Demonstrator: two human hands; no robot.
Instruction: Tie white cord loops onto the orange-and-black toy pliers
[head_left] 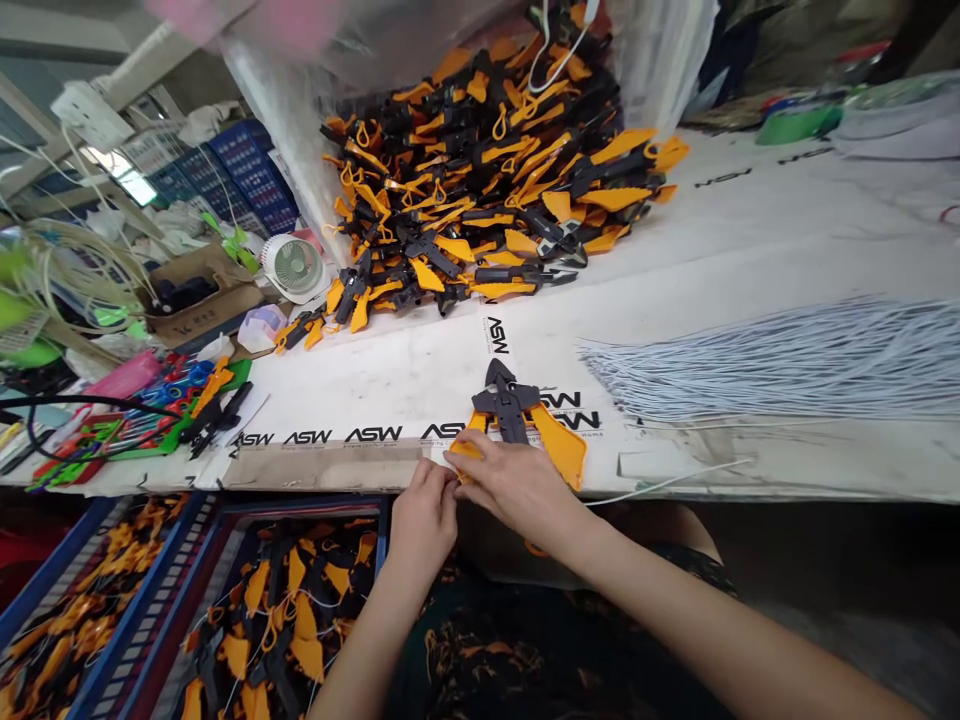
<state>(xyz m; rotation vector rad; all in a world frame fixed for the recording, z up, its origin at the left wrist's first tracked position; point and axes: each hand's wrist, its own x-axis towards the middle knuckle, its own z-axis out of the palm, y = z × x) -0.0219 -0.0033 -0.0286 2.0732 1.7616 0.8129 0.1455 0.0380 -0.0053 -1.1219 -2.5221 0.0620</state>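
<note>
Head view, so I ask first: where is the tool now?

— The orange-handled pliers (517, 412) lie flat on the desk (390, 380), at its near edge, with the black head pointing away from the person.

— And the hands?

— The right hand (514, 482) covers the end of the left handle and pinches it. The left hand (424, 515) has its fingers pressed together and meets the right fingertips at that same handle tip. If something small is between them, I cannot tell.

— Which step is this, in your opinion?

— I think it is fine work on the handle end of one piece. A big pile of pliers (487, 170) waits farther back, a bundle of white cords (787, 360) lies to the right, and the blue crates (277, 610) below the desk hold more pliers with cords on them.

— What would a following move need?

— Steady fingertips, I think, and care, because the pliers sit just at the edge.
</note>
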